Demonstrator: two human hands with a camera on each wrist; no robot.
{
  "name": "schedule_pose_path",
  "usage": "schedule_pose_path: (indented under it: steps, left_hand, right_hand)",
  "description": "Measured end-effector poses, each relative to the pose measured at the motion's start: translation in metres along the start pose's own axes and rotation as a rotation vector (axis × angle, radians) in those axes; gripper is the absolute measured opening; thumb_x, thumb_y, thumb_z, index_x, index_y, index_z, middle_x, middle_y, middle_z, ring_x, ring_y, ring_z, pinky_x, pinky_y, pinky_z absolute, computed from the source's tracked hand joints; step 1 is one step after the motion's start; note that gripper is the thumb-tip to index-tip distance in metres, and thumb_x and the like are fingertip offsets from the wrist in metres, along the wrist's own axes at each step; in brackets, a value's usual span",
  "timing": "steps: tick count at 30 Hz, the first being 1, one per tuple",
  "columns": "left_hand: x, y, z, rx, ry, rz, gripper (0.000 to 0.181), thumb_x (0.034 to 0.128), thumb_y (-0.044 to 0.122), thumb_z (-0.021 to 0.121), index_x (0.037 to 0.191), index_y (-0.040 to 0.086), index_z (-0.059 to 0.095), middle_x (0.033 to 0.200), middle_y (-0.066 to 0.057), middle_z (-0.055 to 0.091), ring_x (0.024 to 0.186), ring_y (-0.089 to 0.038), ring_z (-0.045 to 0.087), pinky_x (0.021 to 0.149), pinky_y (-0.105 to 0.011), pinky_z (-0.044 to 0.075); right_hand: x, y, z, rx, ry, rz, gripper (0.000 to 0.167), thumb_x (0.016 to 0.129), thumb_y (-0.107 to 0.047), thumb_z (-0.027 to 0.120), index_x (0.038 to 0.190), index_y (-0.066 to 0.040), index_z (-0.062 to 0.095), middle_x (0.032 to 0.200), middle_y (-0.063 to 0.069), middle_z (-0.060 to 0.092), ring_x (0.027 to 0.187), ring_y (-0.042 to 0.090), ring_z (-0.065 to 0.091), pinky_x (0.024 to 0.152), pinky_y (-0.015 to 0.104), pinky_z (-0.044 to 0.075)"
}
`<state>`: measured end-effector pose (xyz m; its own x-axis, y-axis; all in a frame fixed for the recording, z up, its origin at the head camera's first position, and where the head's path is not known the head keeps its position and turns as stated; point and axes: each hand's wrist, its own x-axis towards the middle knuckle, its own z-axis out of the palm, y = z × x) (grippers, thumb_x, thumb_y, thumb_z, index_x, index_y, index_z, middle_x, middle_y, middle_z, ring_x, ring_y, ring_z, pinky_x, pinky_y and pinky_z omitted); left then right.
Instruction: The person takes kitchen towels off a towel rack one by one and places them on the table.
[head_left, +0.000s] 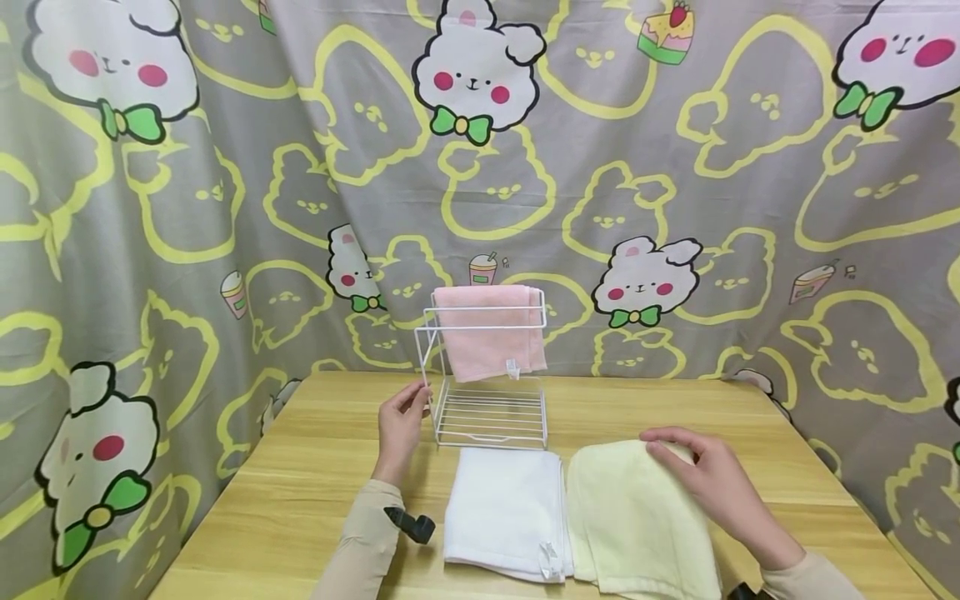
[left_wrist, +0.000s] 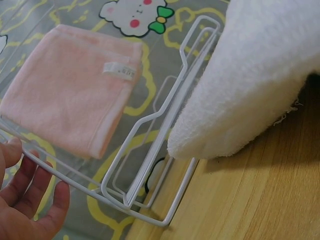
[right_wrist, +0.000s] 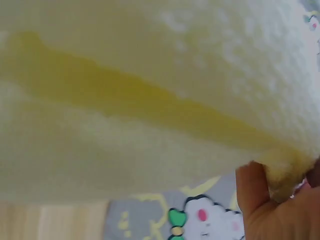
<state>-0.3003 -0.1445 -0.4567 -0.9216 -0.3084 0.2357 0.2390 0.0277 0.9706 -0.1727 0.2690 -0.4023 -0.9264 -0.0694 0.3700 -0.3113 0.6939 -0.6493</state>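
Note:
My left hand (head_left: 401, 425) grips the left upright of a white wire rack (head_left: 480, 309), thumb and fingers about the wire in the left wrist view. A folded pink towel (head_left: 487, 350) with a small label hangs over the rack's upper rails. My right hand (head_left: 708, 475) pinches the far right corner of a pale yellow towel (head_left: 637, 517), whose cloth fills most of the right wrist view. Between the hands, in front of the rack, lies a folded white towel (head_left: 504, 512), label at its near right corner. It looms large in the left wrist view.
The wooden table (head_left: 300, 492) carries the rack near its far side. Behind and beside it hangs a grey curtain (head_left: 510, 192) with cartoon rabbits and yellow outlines. A black wrist camera (head_left: 411, 525) sits on the left sleeve, close to the white towel.

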Motion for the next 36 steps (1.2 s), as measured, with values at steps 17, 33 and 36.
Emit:
schedule_pose_path:
  steps: [17, 33, 36]
  left_hand:
    - [-0.001, -0.001, -0.001, 0.015, -0.014, 0.013, 0.032, 0.0999, 0.013, 0.068, 0.125, -0.007, 0.068, 0.118, -0.027, 0.07, 0.086, 0.0, 0.065, 0.076, -0.014, 0.061]
    - [0.001, -0.005, 0.0, 0.003, -0.001, 0.043, 0.027, 0.0979, 0.01, 0.07, 0.12, -0.007, 0.071, 0.114, -0.027, 0.071, 0.085, -0.003, 0.066, 0.083, -0.035, 0.066]
    - [0.001, -0.005, 0.0, 0.0, 0.002, 0.04, 0.027, 0.0977, 0.011, 0.071, 0.119, -0.006, 0.071, 0.114, -0.027, 0.071, 0.085, -0.003, 0.066, 0.082, -0.033, 0.066]
  right_hand:
    - [0.01, 0.052, 0.006, -0.032, -0.117, 0.047, 0.023, 0.103, -0.023, 0.064, 0.116, -0.008, 0.074, 0.12, 0.013, 0.074, 0.121, 0.044, 0.062, 0.101, 0.066, 0.049]
    - [0.02, 0.073, 0.021, -0.042, -0.179, 0.048, 0.023, 0.101, -0.02, 0.066, 0.116, -0.004, 0.074, 0.118, 0.015, 0.073, 0.116, 0.043, 0.064, 0.101, 0.067, 0.049]
    - [0.021, 0.073, 0.024, -0.054, -0.187, 0.041, 0.021, 0.1, -0.017, 0.068, 0.114, -0.002, 0.074, 0.116, 0.016, 0.074, 0.115, 0.044, 0.064, 0.1, 0.067, 0.05]
